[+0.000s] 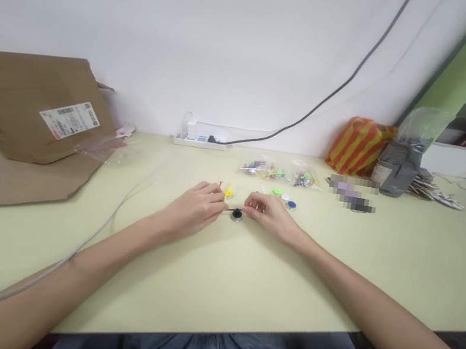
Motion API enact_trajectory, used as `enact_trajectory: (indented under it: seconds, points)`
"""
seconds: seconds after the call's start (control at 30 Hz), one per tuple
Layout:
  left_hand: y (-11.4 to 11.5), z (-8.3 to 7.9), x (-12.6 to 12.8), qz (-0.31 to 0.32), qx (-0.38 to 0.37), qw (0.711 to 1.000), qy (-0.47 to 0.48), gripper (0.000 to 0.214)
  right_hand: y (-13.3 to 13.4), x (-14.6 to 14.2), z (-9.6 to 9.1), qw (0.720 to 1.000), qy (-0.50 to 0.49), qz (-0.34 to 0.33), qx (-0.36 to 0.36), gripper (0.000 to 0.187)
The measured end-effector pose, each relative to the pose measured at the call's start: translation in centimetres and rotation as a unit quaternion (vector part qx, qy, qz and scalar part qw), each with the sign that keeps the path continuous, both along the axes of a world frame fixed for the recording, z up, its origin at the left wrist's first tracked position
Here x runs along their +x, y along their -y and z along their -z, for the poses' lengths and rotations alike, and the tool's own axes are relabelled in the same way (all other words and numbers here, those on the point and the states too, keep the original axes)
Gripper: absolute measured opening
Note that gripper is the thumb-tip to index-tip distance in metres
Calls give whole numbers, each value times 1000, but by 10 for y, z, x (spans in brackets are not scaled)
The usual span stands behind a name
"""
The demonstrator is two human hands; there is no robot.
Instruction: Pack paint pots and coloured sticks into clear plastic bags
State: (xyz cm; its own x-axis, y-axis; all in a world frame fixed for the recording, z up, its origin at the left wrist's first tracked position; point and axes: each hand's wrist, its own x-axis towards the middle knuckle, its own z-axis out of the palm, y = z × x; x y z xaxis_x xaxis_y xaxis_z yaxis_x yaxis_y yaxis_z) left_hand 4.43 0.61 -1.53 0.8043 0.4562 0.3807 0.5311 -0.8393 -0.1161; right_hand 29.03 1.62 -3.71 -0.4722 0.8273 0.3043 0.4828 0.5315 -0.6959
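Observation:
My left hand (196, 210) and my right hand (268, 214) meet at the middle of the pale table (243, 272). Both pinch the ends of a thin black stick (234, 209), fingers closed. A small black round part (236, 216) sits on the table right under the stick, between the two hands. Just behind the hands lie a yellow piece (229, 190), a tiny red piece (220, 184), and small green, white and blue discs (285, 198).
Small clear bags of coloured parts (278, 173) lie further back. A white power strip (199, 140) rests against the wall. A cardboard box (32, 109) stands at the left, with a grey cable (107, 224) running past it. A striped bag (358, 145) and a grey bag (400, 159) stand at the right.

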Motion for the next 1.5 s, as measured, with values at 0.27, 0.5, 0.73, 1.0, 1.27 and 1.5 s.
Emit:
enact_trajectory:
  seconds: [0.27, 0.5, 0.73, 1.0, 1.27, 1.5]
  points:
    - [0, 2, 0, 0, -6, 1000, -10, 28, 4, 0, -6, 995, 77, 29, 56, 11]
    - [-1, 2, -2, 7, -24, 1000, 7, 29, 5, 1, -8, 995, 87, 19, 47, 12]
    - [0, 0, 0, 10, -43, 999, 14, 30, 7, 1, -9, 996, 80, 9, 47, 13]
    - [0, 0, 0, 6, -27, 1000, -10, 33, 4, 2, -5, 995, 73, -11, 68, 14]
    - [1, -1, -1, 6, -18, 1000, 13, 31, 0, 2, 1, 992, 75, -9, 102, 14]
    - [0, 1, 1, 11, -4, 1000, -17, 28, 5, 2, -10, 993, 98, -22, 64, 15]
